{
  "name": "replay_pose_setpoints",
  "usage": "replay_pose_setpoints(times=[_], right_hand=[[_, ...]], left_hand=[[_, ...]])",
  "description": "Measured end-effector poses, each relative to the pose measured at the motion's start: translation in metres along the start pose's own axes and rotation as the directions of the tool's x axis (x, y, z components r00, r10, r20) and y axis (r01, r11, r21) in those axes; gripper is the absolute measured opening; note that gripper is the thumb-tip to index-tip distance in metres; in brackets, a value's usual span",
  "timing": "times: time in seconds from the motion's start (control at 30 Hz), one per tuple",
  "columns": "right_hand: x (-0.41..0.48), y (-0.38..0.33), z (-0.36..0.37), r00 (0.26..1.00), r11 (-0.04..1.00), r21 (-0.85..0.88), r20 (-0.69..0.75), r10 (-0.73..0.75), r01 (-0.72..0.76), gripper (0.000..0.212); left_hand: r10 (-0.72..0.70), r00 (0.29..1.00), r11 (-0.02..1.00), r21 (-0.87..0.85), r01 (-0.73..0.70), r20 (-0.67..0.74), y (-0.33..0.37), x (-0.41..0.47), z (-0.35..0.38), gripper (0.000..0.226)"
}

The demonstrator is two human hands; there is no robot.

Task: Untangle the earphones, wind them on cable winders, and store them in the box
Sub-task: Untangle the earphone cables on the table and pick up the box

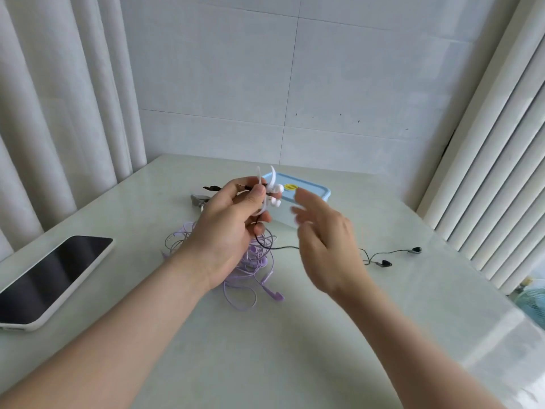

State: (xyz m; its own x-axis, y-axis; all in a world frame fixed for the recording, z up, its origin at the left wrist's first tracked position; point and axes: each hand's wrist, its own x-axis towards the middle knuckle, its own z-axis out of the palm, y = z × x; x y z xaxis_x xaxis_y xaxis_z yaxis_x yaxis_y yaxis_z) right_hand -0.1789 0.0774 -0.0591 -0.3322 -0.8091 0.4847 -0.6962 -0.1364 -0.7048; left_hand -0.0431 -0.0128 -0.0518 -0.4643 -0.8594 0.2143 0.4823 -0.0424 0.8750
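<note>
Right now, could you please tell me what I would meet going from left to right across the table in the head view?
phone → purple earphones → right hand → black earbuds. I leave out the left hand, white earphones and box, which overlap these.

Phone (50, 276) in white case, screen up, on pale table (265, 349) left; curtains (59, 98) behind

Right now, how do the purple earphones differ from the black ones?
The purple earphones lie in a tangled heap; the black earphones stretch out nearly straight. The purple heap sits below the left hand; the black cable rises into its grip. Both are unwound and outside the box.
</note>
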Motion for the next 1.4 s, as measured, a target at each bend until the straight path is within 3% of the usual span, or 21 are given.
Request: replay_pose_setpoints(times=[0.07, 0.1, 0.2, 0.3, 0.4, 0.5, 0.6, 0.8, 0.9, 1.03, 1.23, 1.33, 1.4], right_hand=[[-0.006, -0.008, 0.016, 0.988, 0.95, 0.291, 0.128, 0.082, -0.117, 0.066], [-0.007, -0.01, 0.022, 0.98, 0.923, 0.35, 0.167, 0.105, -0.158, 0.059], [-0.009, -0.009, 0.026, 0.986, 0.988, 0.144, 0.163, 0.033, -0.057, 0.026], [-0.01, -0.006, 0.028, 0.99, 0.991, -0.099, 0.115, -0.081, 0.092, 0.027], [-0.012, -0.005, 0.032, 0.984, 0.974, -0.173, 0.129, -0.123, 0.145, 0.026], [-0.015, -0.006, 0.034, 0.97, 0.932, -0.269, 0.042, -0.24, 0.242, 0.021], [-0.012, -0.012, 0.024, 0.954, 0.951, -0.173, -0.112, -0.278, 0.257, 0.016], [0.001, -0.007, 0.005, 0.953, 0.98, -0.122, -0.241, -0.185, 0.159, 0.018], [0.005, 0.001, 0.002, 0.936, 0.965, -0.209, -0.279, -0.213, 0.158, 0.013], [0.01, 0.009, -0.009, 0.911, 0.96, -0.262, -0.367, -0.189, 0.094, 0.003], [0.014, 0.018, -0.012, 0.976, 0.992, -0.101, -0.21, 0.05, -0.072, 0.017], [0.013, 0.023, -0.008, 0.995, 0.975, -0.221, -0.095, 0.017, -0.038, 0.034], [0.01, 0.023, -0.001, 0.999, 0.949, -0.315, -0.044, -0.019, 0.005, 0.031]], left_hand=[[-0.015, 0.999, 0.997, -0.073, 0.017, 0.03, 0.002, -0.002, 0.002, 0.018], [-0.016, 0.999, 0.994, -0.109, 0.021, 0.042, 0.004, -0.002, 0.002, 0.021], [-0.016, 0.999, 0.98, -0.2, 0.023, 0.036, 0.008, -0.002, 0.001, 0.03], [-0.006, 1.0, 0.972, -0.235, 0.003, -0.011, 0.009, -0.001, -0.002, 0.015], [0.028, 0.997, 0.995, -0.096, -0.035, -0.065, 0.004, 0.0, -0.006, 0.012], [0.062, 0.993, 0.997, 0.044, -0.058, -0.104, -0.002, 0.0, -0.01, 0.018], [0.061, 0.994, 0.987, 0.152, -0.046, -0.093, -0.003, 0.001, -0.014, 0.027], [-0.075, 0.988, 0.956, 0.291, 0.032, 0.138, -0.001, -0.001, -0.015, 0.035], [-0.09, 0.962, 0.899, 0.438, -0.034, 0.259, 0.0, -0.003, -0.013, 0.024], [-0.121, 0.946, 0.85, 0.523, -0.057, 0.299, -0.003, -0.003, -0.016, 0.02], [-0.075, 0.942, 0.85, 0.516, -0.111, 0.326, -0.006, -0.003, -0.014, 0.022], [0.01, 0.961, 0.893, 0.43, -0.133, 0.277, -0.008, -0.003, -0.012, 0.028], [0.026, 0.969, 0.914, 0.386, -0.124, 0.247, -0.01, -0.003, -0.011, 0.03]])
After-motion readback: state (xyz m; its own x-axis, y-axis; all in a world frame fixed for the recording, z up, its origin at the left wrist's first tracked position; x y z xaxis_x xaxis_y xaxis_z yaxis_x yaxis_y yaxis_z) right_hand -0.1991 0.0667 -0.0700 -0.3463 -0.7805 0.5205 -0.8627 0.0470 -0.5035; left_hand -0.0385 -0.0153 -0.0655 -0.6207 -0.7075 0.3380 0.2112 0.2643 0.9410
